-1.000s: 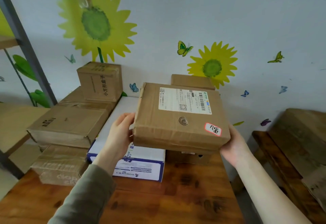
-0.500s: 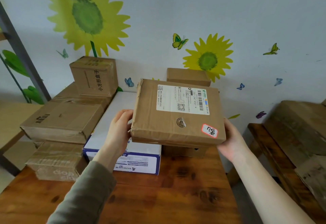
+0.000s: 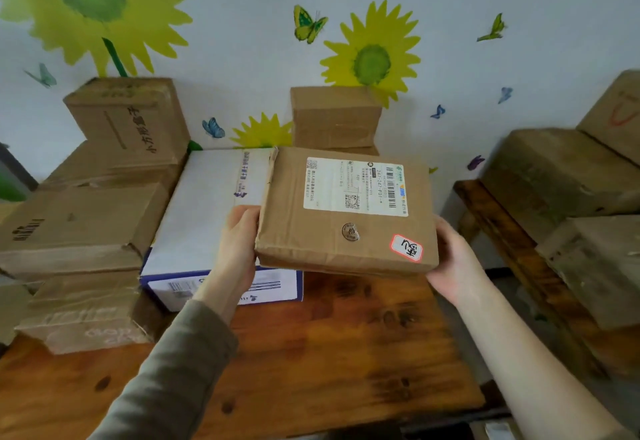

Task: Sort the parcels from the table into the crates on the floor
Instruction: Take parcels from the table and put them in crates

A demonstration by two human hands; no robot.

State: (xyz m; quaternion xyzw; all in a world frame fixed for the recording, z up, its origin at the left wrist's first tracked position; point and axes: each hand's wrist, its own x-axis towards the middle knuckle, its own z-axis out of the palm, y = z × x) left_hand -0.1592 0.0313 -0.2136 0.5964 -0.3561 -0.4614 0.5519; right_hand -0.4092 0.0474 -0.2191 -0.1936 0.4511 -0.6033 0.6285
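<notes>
Fingers [image 3: 244, 221] of the left hand [image 3: 239, 249] are curling round the 9 o'clock edge of the flat brown parcel [image 3: 346, 228]; right hand [image 3: 453, 266] is gripping the 3 o'clock edge, its fingers mostly hidden underneath. Parcel is hanging level over the bench [image 3: 311, 353], label [image 3: 353, 185] up, red-edged sticker [image 3: 407, 247] at its 5 o'clock corner. White box [image 3: 207, 214] is sitting just beside it at 9 o'clock, brown stack [image 3: 76, 225] further out the same way. Change over the last second: parcel is coming back toward the person and dropping lower in view, so the small brown box [image 3: 334, 117] at 12 o'clock is now showing almost whole. Grip is looking the same on both sides. Reading: pick is done, carry is starting. Crates aren't in view, so the turn toward the floor is probably next; sticker is likely the sort key.
</notes>
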